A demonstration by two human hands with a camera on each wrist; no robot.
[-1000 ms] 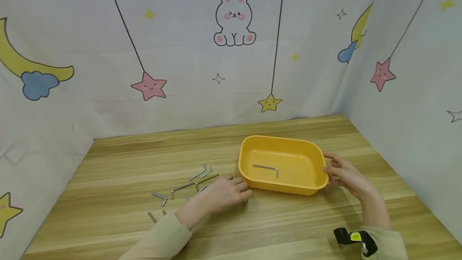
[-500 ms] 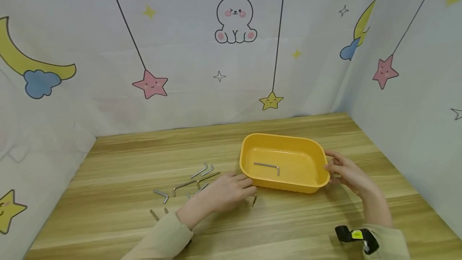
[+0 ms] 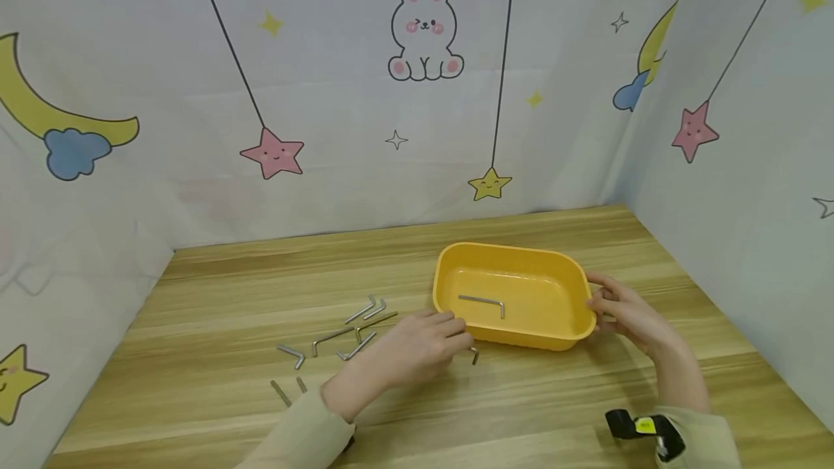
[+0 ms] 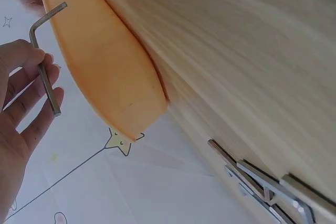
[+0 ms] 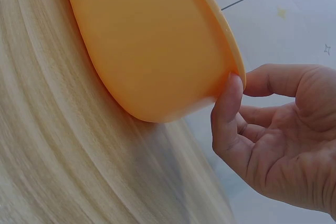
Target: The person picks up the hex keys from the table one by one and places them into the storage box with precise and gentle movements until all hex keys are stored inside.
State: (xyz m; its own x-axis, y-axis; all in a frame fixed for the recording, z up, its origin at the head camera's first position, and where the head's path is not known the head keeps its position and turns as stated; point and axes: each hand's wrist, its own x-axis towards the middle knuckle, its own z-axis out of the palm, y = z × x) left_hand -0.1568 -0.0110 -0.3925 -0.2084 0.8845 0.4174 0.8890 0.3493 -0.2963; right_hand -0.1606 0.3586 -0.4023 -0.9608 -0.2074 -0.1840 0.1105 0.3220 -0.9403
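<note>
My left hand (image 3: 420, 344) pinches a hex key (image 4: 49, 94) between thumb and fingers, in front of the tray's near left corner. Its short bent end points away from the palm in the left wrist view. The yellow plastic tray (image 3: 537, 302) sits on the table with one silver hex key (image 3: 481, 300) lying inside. At the tray's right end my right hand (image 3: 628, 317) holds the rim, thumb and fingers curled at the edge (image 5: 239, 56).
Several loose hex keys, silver and brownish, lie left of the tray, such as a brownish one (image 3: 334, 337) and a short silver one (image 3: 290, 355). Wood-grain table (image 3: 521, 411) meets printed cloth walls (image 3: 339, 201) at the back and sides.
My left hand has lifted the hex key and shifted right, up towards the tray's near rim. The right hand stays on the tray's right end.
</note>
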